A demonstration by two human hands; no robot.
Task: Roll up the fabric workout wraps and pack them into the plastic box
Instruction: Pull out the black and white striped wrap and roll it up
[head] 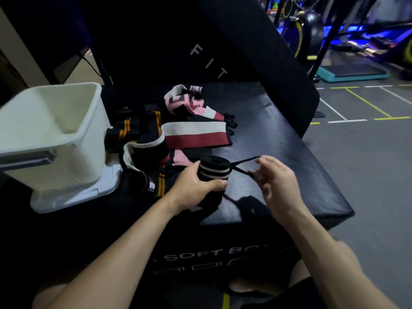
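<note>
Head view: left hand grips rolled black wrap with beige stripes, near centre of the black soft box. Right hand fingers pinch its black loop cord. Unrolled wraps piled just beyond; white plastic box far left.

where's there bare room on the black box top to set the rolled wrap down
Bare padding lies right of the right hand, out to the soft box edge, and behind it, right of the red and white wrap. It is crowded on the left: the loose wrap pile fills the gap between the white plastic box and the rolled wrap held by the left hand.
</note>
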